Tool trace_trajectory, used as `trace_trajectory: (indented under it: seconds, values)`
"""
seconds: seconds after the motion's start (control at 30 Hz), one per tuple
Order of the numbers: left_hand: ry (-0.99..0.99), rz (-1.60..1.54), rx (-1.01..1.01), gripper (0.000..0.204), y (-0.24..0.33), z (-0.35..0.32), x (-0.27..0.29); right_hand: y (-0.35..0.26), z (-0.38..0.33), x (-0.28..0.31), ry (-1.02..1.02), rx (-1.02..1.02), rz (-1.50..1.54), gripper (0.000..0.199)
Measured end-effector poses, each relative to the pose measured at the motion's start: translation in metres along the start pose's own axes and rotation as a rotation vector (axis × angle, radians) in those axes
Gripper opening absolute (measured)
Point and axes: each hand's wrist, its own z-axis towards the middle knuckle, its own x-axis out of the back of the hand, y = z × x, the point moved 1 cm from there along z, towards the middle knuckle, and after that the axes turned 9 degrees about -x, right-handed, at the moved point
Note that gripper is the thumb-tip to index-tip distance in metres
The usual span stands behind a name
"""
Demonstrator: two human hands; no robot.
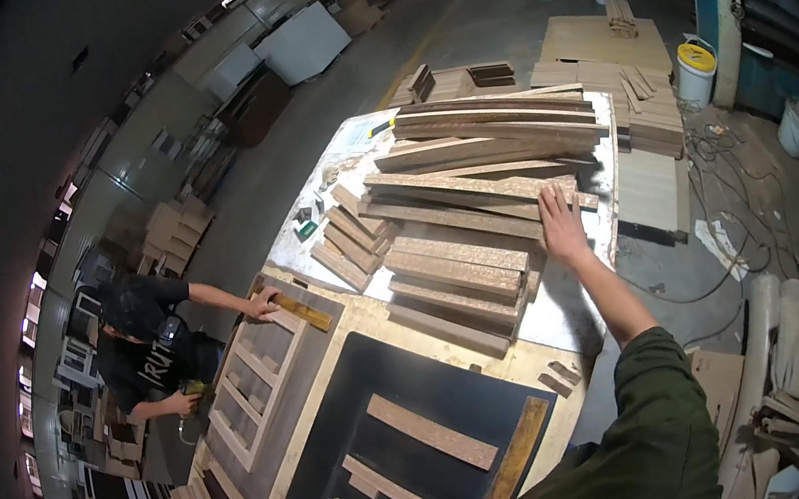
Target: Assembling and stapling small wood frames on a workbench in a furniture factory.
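My right hand (pixel 562 220) reaches out over the table to the right end of a stack of wooden strips. Its fingers are stretched out and lie on a long wooden strip (pixel 452 187) near that end. I cannot see it grip the strip. Just nearer than the hand is a pile of shorter wooden boards (pixel 457 267). My left hand does not show. In front of me, a dark panel (pixel 385 367) carries several wooden strips (pixel 432 431) laid apart, with a worn wooden bar (pixel 522 450) along its right side.
At the left, a co-worker (pixel 153 332) holds a tool by a slatted wooden frame (pixel 261 384). Small wooden blocks (pixel 348 241) lie left of the stack. On the floor at right are a white bucket (pixel 696 74), cables (pixel 742 204) and wrapped rolls (pixel 769 332).
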Motion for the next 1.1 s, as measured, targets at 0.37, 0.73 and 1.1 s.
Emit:
trace_trajectory:
  seconds: [0.37,0.73,1.1]
  values:
    - [0.004,-0.025,0.010,0.079,0.000,-0.005,-0.008,0.000,0.036,0.017,-0.181,-0.136,0.205,0.093]
    - [0.018,-0.101,0.070,0.082,0.024,-0.008,-0.004,-0.010,0.040,0.003,-0.167,-0.025,0.136,0.071]
    - [-0.037,-0.159,0.030,0.086,0.016,-0.012,-0.012,0.021,0.064,0.110,-0.296,0.045,0.204,0.030]
